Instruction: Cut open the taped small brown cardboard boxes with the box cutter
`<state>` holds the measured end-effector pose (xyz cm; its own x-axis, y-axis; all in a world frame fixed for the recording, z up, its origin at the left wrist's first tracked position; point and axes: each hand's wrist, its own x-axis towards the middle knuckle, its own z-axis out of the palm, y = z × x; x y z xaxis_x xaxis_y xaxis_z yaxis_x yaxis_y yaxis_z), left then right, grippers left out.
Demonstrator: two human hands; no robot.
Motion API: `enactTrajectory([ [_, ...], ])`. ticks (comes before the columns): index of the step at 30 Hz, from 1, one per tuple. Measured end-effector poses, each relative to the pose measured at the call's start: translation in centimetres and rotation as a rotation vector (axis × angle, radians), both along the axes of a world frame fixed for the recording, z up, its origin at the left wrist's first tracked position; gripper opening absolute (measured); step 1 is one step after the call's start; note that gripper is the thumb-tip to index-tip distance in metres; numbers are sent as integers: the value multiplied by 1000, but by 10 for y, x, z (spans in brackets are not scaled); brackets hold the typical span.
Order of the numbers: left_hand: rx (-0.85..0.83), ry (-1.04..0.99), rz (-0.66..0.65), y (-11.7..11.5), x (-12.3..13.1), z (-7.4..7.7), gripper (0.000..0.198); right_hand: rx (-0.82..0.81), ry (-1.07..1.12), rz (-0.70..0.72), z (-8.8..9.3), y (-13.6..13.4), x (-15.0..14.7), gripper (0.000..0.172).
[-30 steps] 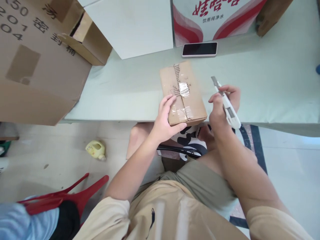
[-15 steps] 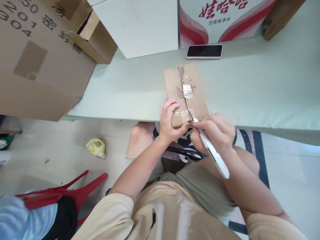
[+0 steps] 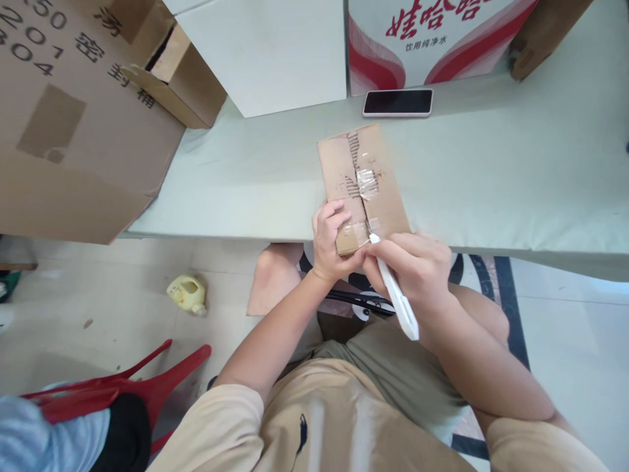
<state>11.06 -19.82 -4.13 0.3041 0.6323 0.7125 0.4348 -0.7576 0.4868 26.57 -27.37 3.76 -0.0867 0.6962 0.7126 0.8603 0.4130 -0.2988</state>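
Observation:
A small cardboard box (image 3: 339, 164) lies near the table's front edge, with clear tape (image 3: 367, 183) across its middle seam and more tape at the near end. My left hand (image 3: 330, 239) grips its near left corner, fingers over the top and thumb along the front. In my right hand (image 3: 413, 265) is a white utility knife (image 3: 400, 301), held like a pen. Its tip meets the taped seam at the box's near end; the blade itself is too small to make out.
Behind the box lies a phone (image 3: 398, 103), before a white box (image 3: 275, 59) and a red-and-white carton (image 3: 432, 59). A large carton (image 3: 98, 151) stands left. On the floor are a yellow jug (image 3: 187, 294) and a red stool (image 3: 147, 387) beside someone's clothing.
My right hand and the knife have shifted slightly left, and the knife stands more steeply in view. My left hand still holds the box. The whole view has shifted a little.

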Motion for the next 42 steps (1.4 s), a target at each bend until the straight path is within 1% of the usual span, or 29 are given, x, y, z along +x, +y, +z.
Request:
enactTrajectory([
  [3, 46, 32, 13, 1, 0, -1, 61, -43, 8, 8, 3, -4, 0, 25],
  [6, 39, -3, -6, 2, 0, -3, 60, -51, -39, -61, 3, -7, -7, 32],
  [9, 38, -37, -22, 2, 0, -5, 59, -73, -50, -144, 2, -9, -14, 33],
  [13, 40, -46, 12, 4, 3, -6, 59, -92, -56, -201, 5, -14, -17, 30],
  [16, 39, -37, 17, 5, 4, -3, 61, -174, -95, -219, 9, -18, -17, 26],
  [19, 40, -26, 13, 5, 6, -1, 60, -240, -108, -242, 8, -19, -17, 23],
  [22, 48, -30, 42, 5, 9, -2, 58, -220, -100, -266, 5, -16, -15, 21],
  [25, 58, -42, 74, 5, 12, -4, 59, -207, -59, -254, 8, -17, -11, 18],
  [28, 61, -49, 70, 6, 13, -5, 61, -217, 17, -190, 16, -21, -7, 18],
  [30, 55, -38, 66, 7, 14, -5, 61, -206, 68, -164, 18, -23, -4, 17],
  [33, 49, -38, 77, 8, 14, -6, 62, -147, 172, -146, 14, -19, 0, 13],
  [36, 52, -34, 87, 8, 14, -5, 62, -51, 248, -78, 9, -15, 3, 11],
  [39, 62, 11, 99, 8, 14, -3, 63, 23, 219, -45, 6, -12, 3, 12],
  [42, 73, 17, 102, 8, 13, -3, 64, 31, 108, -71, 3, -9, -1, 17],
])
